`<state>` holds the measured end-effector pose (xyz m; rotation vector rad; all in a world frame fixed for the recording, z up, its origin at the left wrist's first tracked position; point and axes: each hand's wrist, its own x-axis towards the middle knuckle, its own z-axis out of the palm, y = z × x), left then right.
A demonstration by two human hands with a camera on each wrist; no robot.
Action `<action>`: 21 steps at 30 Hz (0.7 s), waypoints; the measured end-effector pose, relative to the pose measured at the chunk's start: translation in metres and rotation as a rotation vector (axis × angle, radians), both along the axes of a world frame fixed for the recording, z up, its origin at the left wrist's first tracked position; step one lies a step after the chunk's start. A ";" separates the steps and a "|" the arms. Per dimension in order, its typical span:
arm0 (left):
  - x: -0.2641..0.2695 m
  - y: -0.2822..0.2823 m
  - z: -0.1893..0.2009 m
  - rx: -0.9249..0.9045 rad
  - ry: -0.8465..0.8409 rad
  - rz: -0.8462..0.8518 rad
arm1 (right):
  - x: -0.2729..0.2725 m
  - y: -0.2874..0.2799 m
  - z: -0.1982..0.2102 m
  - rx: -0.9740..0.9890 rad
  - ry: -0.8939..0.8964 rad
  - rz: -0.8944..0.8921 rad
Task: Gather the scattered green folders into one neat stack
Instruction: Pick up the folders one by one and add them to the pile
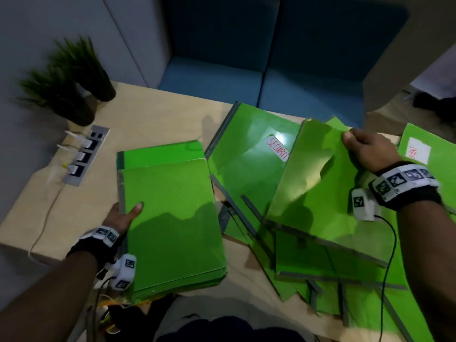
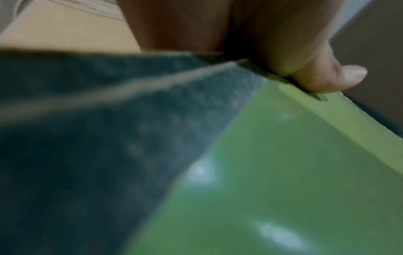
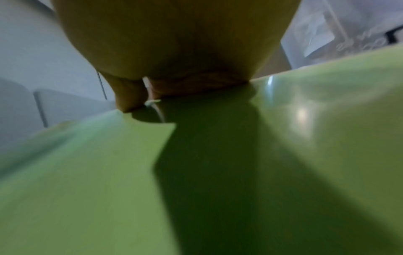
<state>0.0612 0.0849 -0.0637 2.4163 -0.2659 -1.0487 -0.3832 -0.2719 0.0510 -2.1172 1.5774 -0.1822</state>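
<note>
A stack of green folders (image 1: pixel 172 218) with grey spines sits tilted at the table's near left. My left hand (image 1: pixel 123 215) grips its left edge, thumb on the top cover; the thumb (image 2: pixel 322 77) shows pressed on the green cover (image 2: pixel 283 172) in the left wrist view. My right hand (image 1: pixel 365 149) pinches the far edge of a single green folder (image 1: pixel 320 183) and holds it lifted and tilted above the scattered ones; its cover (image 3: pixel 87 172) fills the right wrist view. More green folders (image 1: pixel 246 154) lie overlapping on the table, one labelled "SECURITY", another folder (image 1: pixel 424 149) at far right.
Wooden table (image 1: pixel 160 114) with a power strip (image 1: pixel 85 154) and cable at left. Two dark potted plants (image 1: pixel 71 80) stand at the back left corner. Blue sofa (image 1: pixel 259 77) behind the table. Camera cables hang from both wrists.
</note>
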 end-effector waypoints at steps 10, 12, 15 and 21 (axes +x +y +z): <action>0.010 0.007 -0.002 -0.060 0.036 -0.009 | 0.181 0.124 -0.074 0.323 -0.271 -0.117; 0.009 0.007 0.001 -0.075 0.050 0.010 | 0.206 0.150 -0.092 0.439 -0.209 -0.191; 0.008 0.006 0.009 -0.062 0.113 0.037 | 0.231 0.174 -0.111 0.524 -0.153 -0.216; 0.012 0.007 0.017 -0.011 0.148 -0.066 | 0.248 0.198 -0.121 0.380 0.069 -0.131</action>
